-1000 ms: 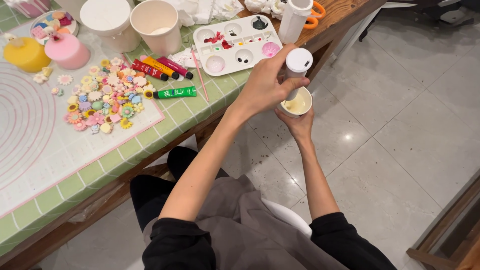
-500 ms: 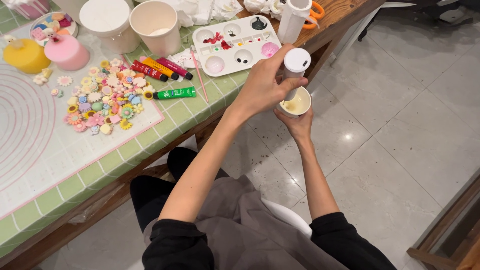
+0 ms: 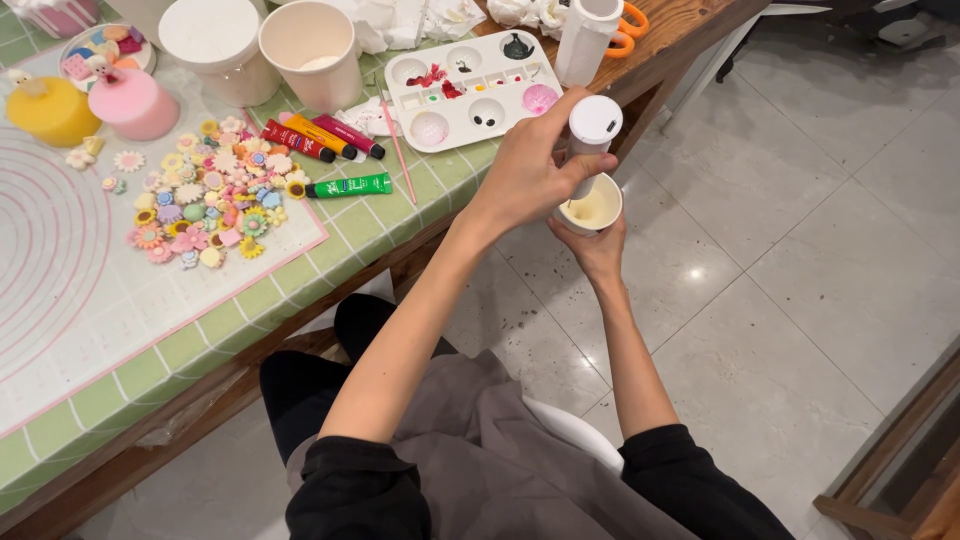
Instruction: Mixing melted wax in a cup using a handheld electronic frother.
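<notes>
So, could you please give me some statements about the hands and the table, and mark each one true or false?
1. The left hand holds a white cylindrical bottle over a small white cup. True.
2. The right hand rests flat on the table. False: it holds the small white cup from below.
3. A green paint tube lies on the green tiled table. True.
4. The white paint palette lies on the floor. False: it is on the table.
</notes>
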